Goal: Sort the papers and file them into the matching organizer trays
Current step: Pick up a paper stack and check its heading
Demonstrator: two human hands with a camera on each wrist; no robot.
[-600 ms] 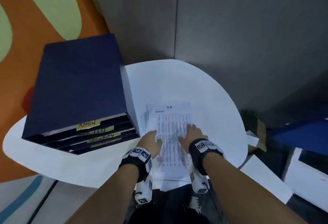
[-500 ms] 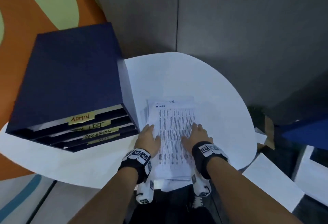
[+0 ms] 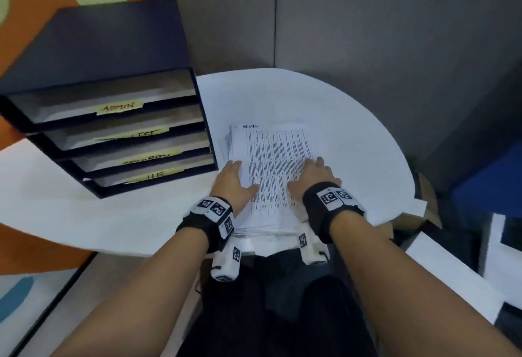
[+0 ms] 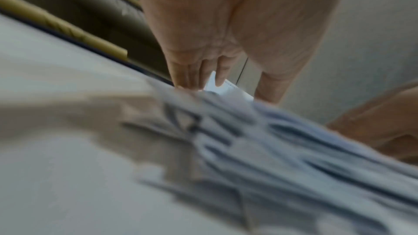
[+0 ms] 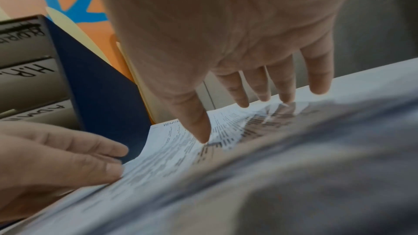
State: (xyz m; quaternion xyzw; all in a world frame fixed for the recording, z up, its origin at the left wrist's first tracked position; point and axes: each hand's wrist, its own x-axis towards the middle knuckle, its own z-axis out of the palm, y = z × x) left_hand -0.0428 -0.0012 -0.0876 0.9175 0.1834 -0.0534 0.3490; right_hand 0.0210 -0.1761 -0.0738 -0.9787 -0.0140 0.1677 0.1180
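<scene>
Papers (image 3: 278, 164) lie in one stack on the near middle of a white rounded table (image 3: 353, 130), the top sheet printed in columns with "ADMIN" handwritten at its far left corner; how many sheets the stack holds cannot be told. Starting at the left, one dark blue organizer (image 3: 113, 54) stands on the table with four trays stacked one above another, each fronted by a yellow tape label: the top reads "ADMIN" (image 3: 118, 107), the second (image 3: 141, 134) and third (image 3: 151, 156) are too blurred to read, and the bottom (image 3: 155, 175) looks like "HR". The trays' open fronts face the near side. Just right of the organizer is the stack, its left edge near the organizer's right wall but apart from it. Two hands are on the stack. The left hand (image 3: 236, 182) lies flat along the left edge, fingers straight and close together, thumb spread onto the printed page; it grips nothing. The right hand (image 3: 312, 177) lies on the right part of the page with fingers (image 5: 260, 85) extended and slightly fanned, tips pressing the top sheet, which bows up a little under the thumb in the right wrist view. Both wrists wear black bands with square black-and-white markers. At the far right, beyond the table edge, white sheets or boards (image 3: 452, 280) lie lower down beside something blue (image 3: 491, 178).
</scene>
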